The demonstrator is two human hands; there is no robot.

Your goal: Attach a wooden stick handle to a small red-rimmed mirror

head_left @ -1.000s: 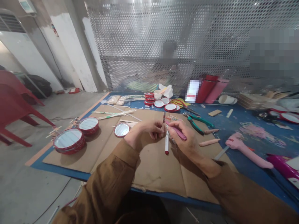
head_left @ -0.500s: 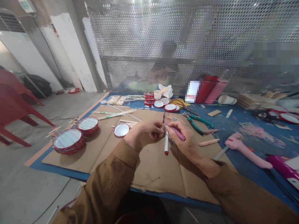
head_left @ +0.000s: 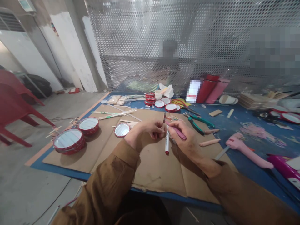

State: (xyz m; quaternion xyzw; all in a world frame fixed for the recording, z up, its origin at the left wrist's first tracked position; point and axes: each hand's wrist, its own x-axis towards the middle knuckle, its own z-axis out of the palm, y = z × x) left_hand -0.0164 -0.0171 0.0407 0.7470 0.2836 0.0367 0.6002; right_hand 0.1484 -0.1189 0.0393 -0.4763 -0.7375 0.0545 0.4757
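Hands closed in pinches over cardboard (head_left: 154, 168): left hand (head_left: 156, 129) pinching narrow wooden strip (head_left: 164, 120), right hand (head_left: 184, 134) gripping purple pen (head_left: 178, 132). Red-tipped white marker (head_left: 167, 143) between hands, perhaps touching right fingers; contact unclear. Green-handled pliers (head_left: 197, 123) beyond right hand. Round red-rimmed tin (head_left: 122, 130) near left wrist.

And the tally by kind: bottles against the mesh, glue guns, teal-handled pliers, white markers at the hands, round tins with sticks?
Bottles: 2
Glue gun: 1
Teal-handled pliers: 1
White marker: 1
Round tins with sticks: 2
Total: 7
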